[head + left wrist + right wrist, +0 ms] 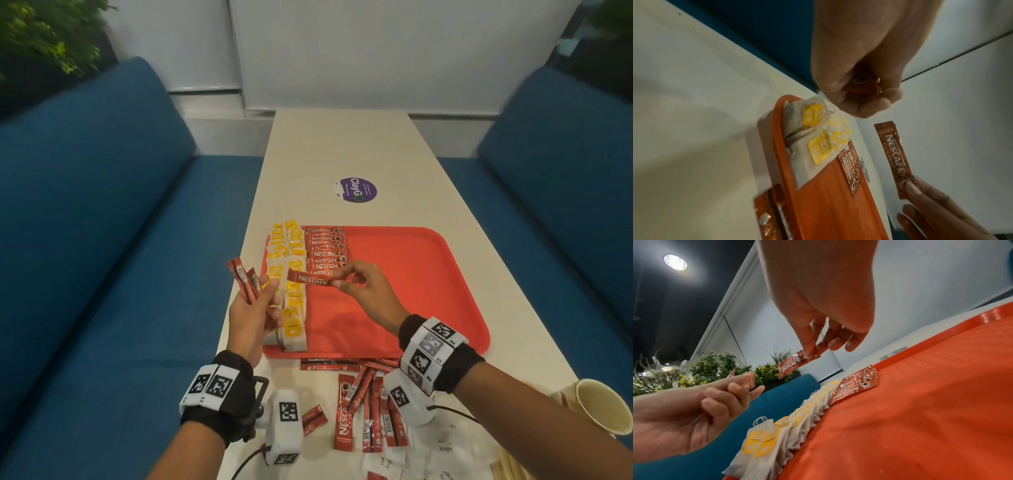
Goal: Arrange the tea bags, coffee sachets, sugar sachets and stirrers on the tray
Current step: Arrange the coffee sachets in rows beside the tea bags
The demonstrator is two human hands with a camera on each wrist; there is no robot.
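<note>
A red tray [411,274] lies on the white table. Tea bags with yellow tags [291,287] run in two rows down its left side, and a column of red coffee sachets [325,250] lies beside them at the far end. My right hand [356,284] pinches one coffee sachet [310,278] by its end above the tea bags; the same held sachet [795,366] shows in the right wrist view. My left hand [253,308] grips a few coffee sachets [245,279] at the tray's left edge.
Loose coffee sachets [370,411] lie on the table in front of the tray, white sugar sachets [438,452] to their right, wooden stirrers [510,469] at the bottom right. A paper cup [596,407] lies at the right edge. Blue sofas flank the table.
</note>
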